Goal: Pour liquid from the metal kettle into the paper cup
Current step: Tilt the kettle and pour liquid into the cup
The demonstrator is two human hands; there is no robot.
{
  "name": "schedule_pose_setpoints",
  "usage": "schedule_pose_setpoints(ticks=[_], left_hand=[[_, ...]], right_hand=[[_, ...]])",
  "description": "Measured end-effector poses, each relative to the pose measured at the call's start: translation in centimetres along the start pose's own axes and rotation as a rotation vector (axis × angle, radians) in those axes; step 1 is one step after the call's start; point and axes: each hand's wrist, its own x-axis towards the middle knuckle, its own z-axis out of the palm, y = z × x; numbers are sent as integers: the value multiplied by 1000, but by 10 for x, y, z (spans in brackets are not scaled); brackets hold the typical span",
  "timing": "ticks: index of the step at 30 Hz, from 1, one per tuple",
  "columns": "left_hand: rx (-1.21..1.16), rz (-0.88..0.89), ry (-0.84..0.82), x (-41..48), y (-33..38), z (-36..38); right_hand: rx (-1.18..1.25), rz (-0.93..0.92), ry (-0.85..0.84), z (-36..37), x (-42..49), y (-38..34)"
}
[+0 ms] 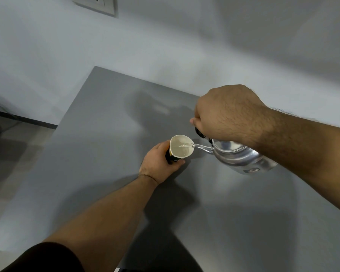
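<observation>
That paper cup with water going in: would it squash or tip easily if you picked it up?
Probably squashy: the paper cup looks thin-walled, so a hard squeeze may buckle it. Likely tippy too; the left hand steadies it on the table while the kettle pours. Water inside adds weight.

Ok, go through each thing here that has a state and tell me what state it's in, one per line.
Metal kettle: lifted, tilted, spout over the cup, pouring.
Paper cup: upright on the table, open, partly filled with clear liquid.
Right hand: closed on the kettle's handle.
Left hand: wrapped around the cup's side.
Wall socket: nothing plugged in where visible.
</observation>
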Motion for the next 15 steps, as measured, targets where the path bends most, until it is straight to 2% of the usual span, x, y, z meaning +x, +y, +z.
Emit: schedule_pose_setpoints(ticks=[6, 11, 15], left_hand=[[3, -5, -1, 1, -1, 0], [-2, 0, 2, 1, 0, -1], [3, 5, -3, 0, 0, 0]], right_hand=[[-4, -2, 44, 9, 5, 8], [2, -2, -24, 4, 1, 7], [119, 0, -75, -17, -16, 2]])
